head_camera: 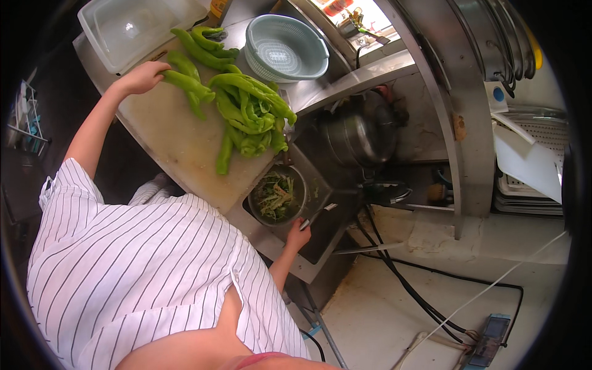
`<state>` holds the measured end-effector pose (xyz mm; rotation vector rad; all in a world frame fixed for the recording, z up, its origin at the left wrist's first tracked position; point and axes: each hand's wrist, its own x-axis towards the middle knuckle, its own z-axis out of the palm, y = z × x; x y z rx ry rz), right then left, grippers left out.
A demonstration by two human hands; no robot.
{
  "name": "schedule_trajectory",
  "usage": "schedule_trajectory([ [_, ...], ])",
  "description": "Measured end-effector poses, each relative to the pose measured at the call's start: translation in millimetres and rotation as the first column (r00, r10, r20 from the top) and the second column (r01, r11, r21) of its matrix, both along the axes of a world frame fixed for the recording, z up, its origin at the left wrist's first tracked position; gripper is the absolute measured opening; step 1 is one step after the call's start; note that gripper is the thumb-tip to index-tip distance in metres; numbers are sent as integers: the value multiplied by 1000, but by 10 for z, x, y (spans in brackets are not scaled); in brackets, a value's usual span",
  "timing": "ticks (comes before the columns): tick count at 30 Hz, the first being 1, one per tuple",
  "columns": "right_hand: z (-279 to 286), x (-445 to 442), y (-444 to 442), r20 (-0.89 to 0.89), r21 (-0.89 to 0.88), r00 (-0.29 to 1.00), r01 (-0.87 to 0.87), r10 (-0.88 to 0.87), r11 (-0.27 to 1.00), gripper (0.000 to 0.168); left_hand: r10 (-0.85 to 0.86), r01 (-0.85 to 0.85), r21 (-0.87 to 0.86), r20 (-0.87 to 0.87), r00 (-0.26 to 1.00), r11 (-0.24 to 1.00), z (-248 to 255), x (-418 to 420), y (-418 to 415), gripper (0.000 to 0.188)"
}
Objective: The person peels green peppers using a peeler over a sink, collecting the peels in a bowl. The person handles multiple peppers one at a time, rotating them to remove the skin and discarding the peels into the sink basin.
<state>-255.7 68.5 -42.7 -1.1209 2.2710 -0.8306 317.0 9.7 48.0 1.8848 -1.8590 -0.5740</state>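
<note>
My left hand [141, 77] grips the end of a long green pepper [188, 85] over the left part of a pale cutting board [175, 143]. Other peppers lie close to it, and a pile of split, flattened-looking green peppers [249, 108] covers the board's far side. My right hand [298, 237] is over the sink, closed around a slim metal-handled tool [317, 216]; whether it is a knife or a peeler is unclear. Beside that hand, a round metal bowl [299, 185] holds green pepper scraps [276, 195].
A grey-green plastic colander [286, 69] stands behind the peppers. At the far left of the counter is a translucent plastic bin [134, 32]. A large metal pot [354, 138] lies beyond the sink [330, 231]. Black cables [402, 273] run along the wall at right.
</note>
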Motion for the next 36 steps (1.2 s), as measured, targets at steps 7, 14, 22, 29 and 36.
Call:
schedule_trajectory([
  [7, 461, 653, -366, 469, -236, 830, -211, 302, 948, 23, -124, 383, 197, -734, 668, 902, 559, -954, 50, 28],
  [14, 1473, 1246, -447, 677, -570, 384, -266, 628, 777, 43, -299, 799, 276, -822, 485, 535, 289, -2267, -215, 29],
  [22, 1325, 730, -461, 935, -345, 54, 362, 351, 866, 21, 358, 960, -23, -925, -126, 280, 316, -2655, -454, 56],
  [29, 1087, 885, -491, 931, -114, -249, 491, 265, 863, 24, 93, 676, 180, -982, 163, 715, -24, -3294, -240, 59],
  [36, 1172, 1190, -323, 951, -306, 146, 340, 271, 890, 16, 438, 618, 309, -897, -63, 723, 13, -3501, -265, 35],
])
